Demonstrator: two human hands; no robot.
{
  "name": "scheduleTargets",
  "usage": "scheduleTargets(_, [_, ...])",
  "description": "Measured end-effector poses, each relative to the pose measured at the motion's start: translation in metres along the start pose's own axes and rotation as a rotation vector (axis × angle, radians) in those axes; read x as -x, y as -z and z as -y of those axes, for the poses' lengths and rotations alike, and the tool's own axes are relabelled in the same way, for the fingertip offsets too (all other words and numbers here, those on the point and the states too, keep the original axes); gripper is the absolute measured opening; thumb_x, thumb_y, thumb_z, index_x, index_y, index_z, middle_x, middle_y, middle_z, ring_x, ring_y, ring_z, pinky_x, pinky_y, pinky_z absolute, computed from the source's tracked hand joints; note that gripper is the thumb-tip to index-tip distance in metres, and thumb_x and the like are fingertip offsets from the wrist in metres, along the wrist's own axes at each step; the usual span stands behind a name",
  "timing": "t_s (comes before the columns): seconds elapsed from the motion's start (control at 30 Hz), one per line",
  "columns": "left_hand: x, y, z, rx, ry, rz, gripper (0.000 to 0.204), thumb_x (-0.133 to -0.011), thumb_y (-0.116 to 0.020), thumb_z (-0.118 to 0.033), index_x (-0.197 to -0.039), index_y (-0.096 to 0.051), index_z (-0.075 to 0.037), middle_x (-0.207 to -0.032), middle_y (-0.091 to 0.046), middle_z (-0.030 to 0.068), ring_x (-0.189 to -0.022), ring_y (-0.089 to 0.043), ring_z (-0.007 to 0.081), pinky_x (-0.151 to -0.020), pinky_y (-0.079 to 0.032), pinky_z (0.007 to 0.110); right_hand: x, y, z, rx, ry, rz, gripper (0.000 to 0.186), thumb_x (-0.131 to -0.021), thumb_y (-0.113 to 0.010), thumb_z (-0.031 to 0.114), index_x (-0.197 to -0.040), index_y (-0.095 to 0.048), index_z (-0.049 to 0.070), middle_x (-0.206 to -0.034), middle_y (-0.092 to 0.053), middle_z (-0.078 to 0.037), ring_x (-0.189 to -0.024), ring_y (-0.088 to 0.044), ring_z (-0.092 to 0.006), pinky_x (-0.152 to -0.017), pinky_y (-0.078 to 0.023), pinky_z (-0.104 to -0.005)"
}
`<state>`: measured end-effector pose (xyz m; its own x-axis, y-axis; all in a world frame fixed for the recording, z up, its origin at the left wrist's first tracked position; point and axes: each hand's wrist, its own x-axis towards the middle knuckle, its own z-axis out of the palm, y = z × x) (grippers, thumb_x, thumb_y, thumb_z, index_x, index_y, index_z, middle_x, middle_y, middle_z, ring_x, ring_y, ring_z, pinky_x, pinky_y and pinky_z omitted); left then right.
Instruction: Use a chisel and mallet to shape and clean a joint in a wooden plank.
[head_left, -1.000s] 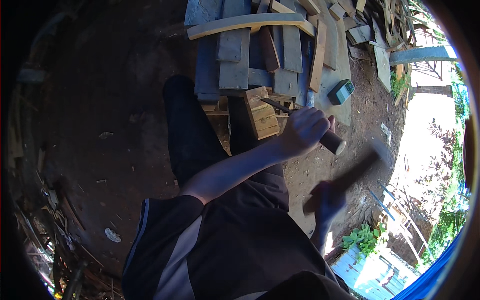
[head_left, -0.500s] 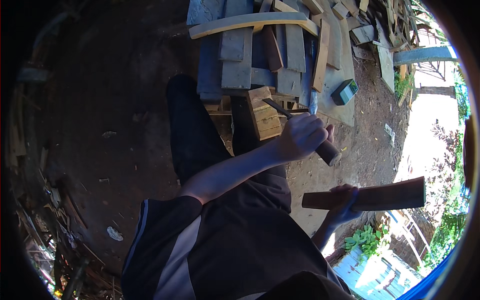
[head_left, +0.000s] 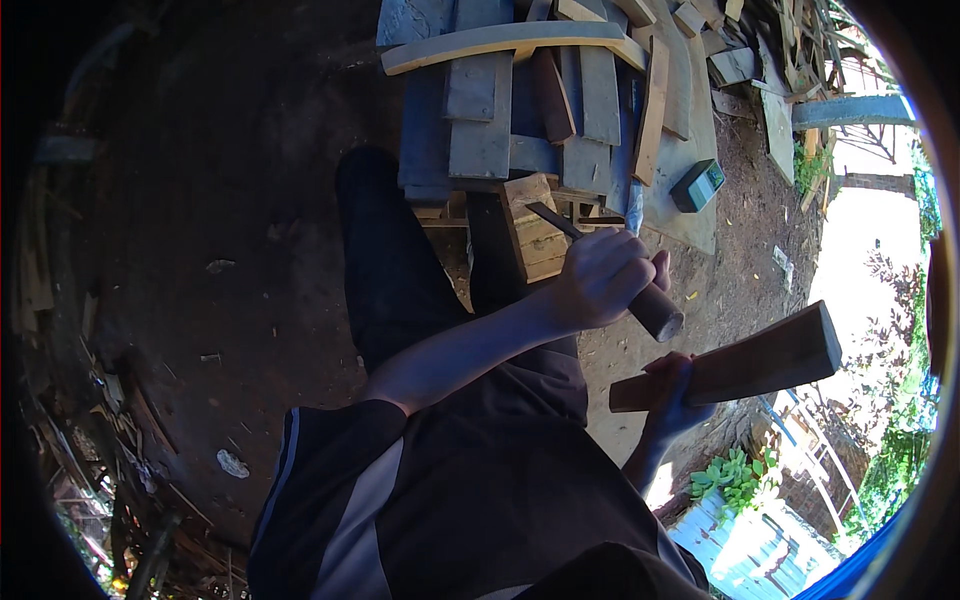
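A chisel [head_left: 656, 312] is in my left hand [head_left: 608, 275], whose fingers wrap round its thick round handle. The narrow dark blade points up and left over a light wooden block [head_left: 535, 232]; whether its tip touches the wood I cannot tell. My right hand [head_left: 676, 390] grips the narrow end of a tapered dark wooden club [head_left: 765, 358]. Its broad end slants up to the right, apart from the chisel. Between my dark-trousered legs and the plank-covered bench stands the block, with grooves or joints across its face.
Several grey planks [head_left: 478, 140] cover the bench, with a long curved pale strip [head_left: 500, 45] across them. To their right lies a small green-and-dark box [head_left: 697, 186]. Scrap wood [head_left: 735, 66] is heaped at the far right. A leafy plant [head_left: 735, 482] grows at the lower right.
The wooden club's broad end has swung upward and turned in my right hand, so it now slants. My left hand and the chisel hold nearly the same place. The view has shifted slightly.
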<state>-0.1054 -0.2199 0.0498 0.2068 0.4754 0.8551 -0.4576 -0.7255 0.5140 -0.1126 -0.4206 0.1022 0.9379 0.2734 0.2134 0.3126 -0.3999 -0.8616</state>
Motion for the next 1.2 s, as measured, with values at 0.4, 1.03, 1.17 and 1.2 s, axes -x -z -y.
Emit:
scheduleTargets(0.4, [-0.001,0.000,0.002,-0.009,0.015,-0.018,0.030,-0.077,-0.071,0.005,-0.074,-0.044,-0.007,-0.060,-0.048,0.0041,-0.048,-0.052,0.0192,-0.044,-0.042,0.031,-0.001,-0.008,0.022,-0.108,0.066,-0.043,0.023,-0.097,-0.062,0.017,-0.089,-0.057,-0.004,-0.068,-0.064,-0.014,-0.057,-0.063,-0.0212,-0.055,-0.053,-0.0329])
scheduleTargets(1.03, [0.005,-0.010,0.005,-0.070,-0.016,-0.018,0.029,-0.078,-0.071,0.004,-0.073,-0.045,-0.008,-0.060,-0.048,0.0040,-0.048,-0.052,0.0189,-0.044,-0.040,0.031,0.019,0.013,0.013,0.183,-0.141,0.334,0.014,-0.088,-0.071,0.004,-0.096,-0.060,-0.001,-0.078,-0.069,-0.014,-0.065,-0.067,-0.0156,-0.060,-0.052,-0.0297])
scheduleTargets(1.17, [0.011,-0.011,0.004,-0.033,-0.007,-0.008,0.029,-0.077,-0.072,0.004,-0.074,-0.046,-0.008,-0.059,-0.048,0.0051,-0.047,-0.052,0.0211,-0.044,-0.041,0.032,0.015,0.020,-0.008,-0.093,0.055,-0.172,0.020,-0.088,-0.073,0.010,-0.088,-0.057,-0.003,-0.071,-0.066,-0.011,-0.061,-0.066,-0.0196,-0.056,-0.052,-0.0325])
scheduleTargets(1.2, [0.011,-0.010,0.004,-0.031,-0.041,-0.008,0.029,-0.077,-0.072,0.004,-0.074,-0.046,-0.008,-0.059,-0.048,0.0051,-0.047,-0.052,0.0211,-0.044,-0.041,0.032,0.016,0.018,0.001,-0.096,0.154,-0.227,0.021,-0.089,-0.073,0.011,-0.087,-0.056,-0.002,-0.071,-0.065,-0.011,-0.060,-0.065,-0.0201,-0.055,-0.051,-0.0331])
